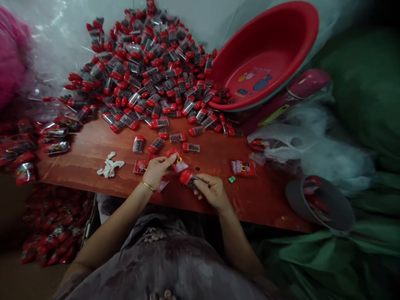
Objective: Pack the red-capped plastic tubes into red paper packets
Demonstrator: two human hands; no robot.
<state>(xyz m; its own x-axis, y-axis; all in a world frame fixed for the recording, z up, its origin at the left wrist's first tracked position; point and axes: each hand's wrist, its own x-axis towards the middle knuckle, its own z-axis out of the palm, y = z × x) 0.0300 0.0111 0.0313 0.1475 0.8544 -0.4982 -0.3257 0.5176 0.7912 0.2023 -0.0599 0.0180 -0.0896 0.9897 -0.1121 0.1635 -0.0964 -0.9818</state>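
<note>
Between thumb and fingers, my left hand (pixel 157 170) pinches a small red printed packet (pixel 175 158) with a clear lower end. My right hand (pixel 213 192) grips a clear plastic container with a red cap (pixel 186 176); dark contents show through its side, and the cap points toward the packet. The two held things are close but apart. Partly under my left hand lies another red packet (pixel 139 166). Several capped containers lie just beyond my hands, among them one upright container (pixel 138 144).
A large pile of red-capped containers (pixel 150 75) covers the back, beside a tilted red basin (pixel 262 54). Filled packets (pixel 56 146) lie at left. A crumpled white piece (pixel 111 165), a red packet (pixel 243 168) and a grey bin (pixel 328 204) sit around the table (pixel 256 200).
</note>
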